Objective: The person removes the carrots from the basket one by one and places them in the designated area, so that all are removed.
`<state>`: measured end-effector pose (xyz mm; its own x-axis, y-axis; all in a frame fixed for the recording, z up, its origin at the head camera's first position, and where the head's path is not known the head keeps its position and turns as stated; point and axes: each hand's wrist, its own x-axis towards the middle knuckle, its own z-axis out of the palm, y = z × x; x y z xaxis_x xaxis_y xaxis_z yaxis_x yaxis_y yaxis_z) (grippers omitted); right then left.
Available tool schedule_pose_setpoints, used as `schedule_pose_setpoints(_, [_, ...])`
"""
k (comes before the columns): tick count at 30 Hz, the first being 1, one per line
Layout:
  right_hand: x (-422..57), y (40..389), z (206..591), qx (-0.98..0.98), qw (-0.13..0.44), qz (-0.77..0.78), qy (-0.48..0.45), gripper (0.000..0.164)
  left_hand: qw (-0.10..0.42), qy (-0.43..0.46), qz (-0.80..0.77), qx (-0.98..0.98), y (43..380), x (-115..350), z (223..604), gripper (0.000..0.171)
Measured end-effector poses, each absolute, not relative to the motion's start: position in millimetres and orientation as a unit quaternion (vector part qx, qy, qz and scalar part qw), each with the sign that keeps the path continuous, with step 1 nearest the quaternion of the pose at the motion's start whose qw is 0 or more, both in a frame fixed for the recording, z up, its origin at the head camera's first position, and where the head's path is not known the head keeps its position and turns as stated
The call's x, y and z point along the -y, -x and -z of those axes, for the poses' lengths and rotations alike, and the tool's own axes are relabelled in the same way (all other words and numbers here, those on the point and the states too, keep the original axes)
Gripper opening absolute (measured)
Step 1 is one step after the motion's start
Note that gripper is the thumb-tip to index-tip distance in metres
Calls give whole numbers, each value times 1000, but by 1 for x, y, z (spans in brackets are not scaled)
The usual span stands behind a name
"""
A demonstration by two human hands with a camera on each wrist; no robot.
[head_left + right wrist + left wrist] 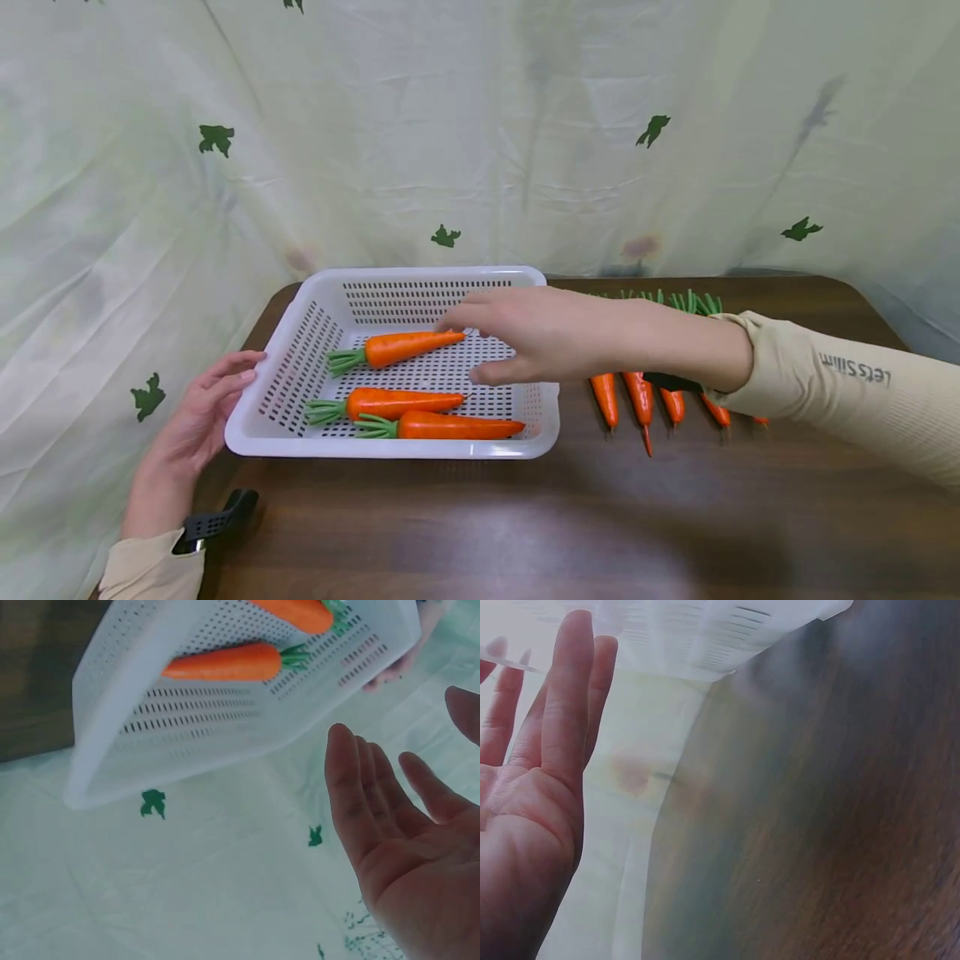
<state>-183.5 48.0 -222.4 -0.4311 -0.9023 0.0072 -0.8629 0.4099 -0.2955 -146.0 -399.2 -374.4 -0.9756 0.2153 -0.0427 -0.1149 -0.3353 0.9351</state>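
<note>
A white perforated plastic basket (330, 447) stands on the table with three carrots inside. One carrot (408, 348) lies toward the back; a second carrot (405, 403) and a third carrot (461, 426) lie side by side near the front, green stems to the left. My right hand (498, 333) hovers over the basket's right half, fingers apart and holding nothing. At the basket's left rim is my left hand (206, 408), its fingertips against the edge. In the left wrist view, the fingers (566, 697) look nearly straight beside the basket wall.
Several more carrots (640, 396) lie in a row on the brown table (480, 525) right of the basket, partly hidden under my right forearm. A pale curtain (480, 150) with green leaf shapes hangs behind and to the left. A black wrist device (217, 521) sits at my left cuff.
</note>
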Motion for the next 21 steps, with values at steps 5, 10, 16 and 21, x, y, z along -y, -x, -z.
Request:
schedule_pose_setpoints(5, [-28, 194, 210, -826, 97, 104, 545, 53, 101, -52, -818, -563, 146, 401, 376, 40])
schedule_pose_setpoints(10, [-9, 208, 205, -810, 147, 110, 557, 53, 99, -53, -815, -568, 147, 401, 376, 39])
schedule_pose_setpoints(16, [16, 223, 213, -794, 179, 139, 564, 52, 92, -53, -804, -584, 150, 398, 378, 37])
schedule_pose_setpoints(21, [37, 231, 231, -791, 210, 160, 552, 48, 101, -58, -810, -574, 152, 397, 380, 38])
